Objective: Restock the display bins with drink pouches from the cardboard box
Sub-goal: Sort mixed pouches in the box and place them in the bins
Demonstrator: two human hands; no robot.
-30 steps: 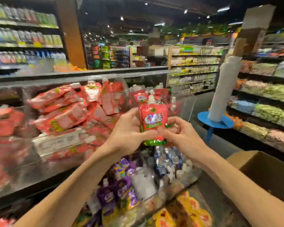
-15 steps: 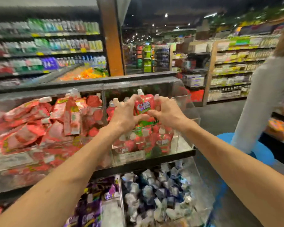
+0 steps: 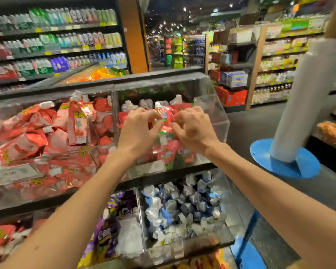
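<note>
A red drink pouch [image 3: 166, 118] with a green base sits between both hands inside the clear upper right bin [image 3: 217, 121]. My left hand [image 3: 139, 131] pinches its left edge with curled fingers. My right hand [image 3: 192, 127] pinches its right edge. Below it the bin holds several more red pouches [image 3: 169, 154] with white caps. The cardboard box is out of view.
A clear bin to the left [image 3: 47, 169] is heaped with larger red pouches. The lower tier holds purple pouches [image 3: 109, 233] and blue-silver pouches [image 3: 182, 206]. A white roll on a blue stand [image 3: 287, 158] rises at right. Store shelves line the aisle behind.
Both hands carried the red pouch forward and down into the upper right bin. The view swung left, and the cardboard box left the frame.
</note>
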